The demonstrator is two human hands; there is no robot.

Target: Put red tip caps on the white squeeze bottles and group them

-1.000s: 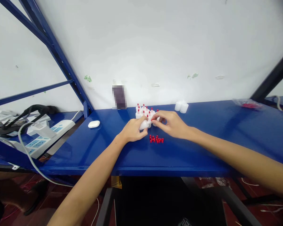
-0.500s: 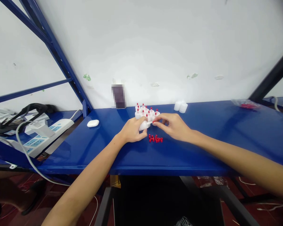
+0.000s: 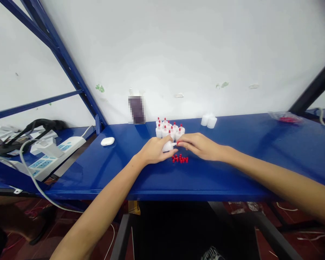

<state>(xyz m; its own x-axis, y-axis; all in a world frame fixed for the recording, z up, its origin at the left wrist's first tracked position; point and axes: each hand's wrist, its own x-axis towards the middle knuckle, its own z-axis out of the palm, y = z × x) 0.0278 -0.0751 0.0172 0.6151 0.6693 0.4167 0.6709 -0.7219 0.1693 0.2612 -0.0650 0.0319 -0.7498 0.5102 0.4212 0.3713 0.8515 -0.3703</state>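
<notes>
My left hand [image 3: 155,151] is closed around a white squeeze bottle [image 3: 168,146], tipped sideways with its narrow nozzle pointing right. Between the thumb and fingers of my right hand [image 3: 202,146] is a small red cap [image 3: 178,143], at the tip of that nozzle. Whether the cap is seated there I cannot tell. Just behind my hands stands a cluster of several white bottles with red caps [image 3: 165,132], upright and close together. A pile of loose red caps [image 3: 180,159] lies on the blue table in front of the hands.
Two white bottles without visible caps [image 3: 211,122] stand at the back right. A clear bag with red pieces [image 3: 287,118] lies farther right. On the left are a white earbud case [image 3: 107,141] and a power strip [image 3: 44,164]. A dark pixelated object [image 3: 137,110] leans against the wall.
The red cap in my right hand has come up to the nozzle tip. My left thumb has stretched further right beneath the bottle. The view has shifted slightly.
</notes>
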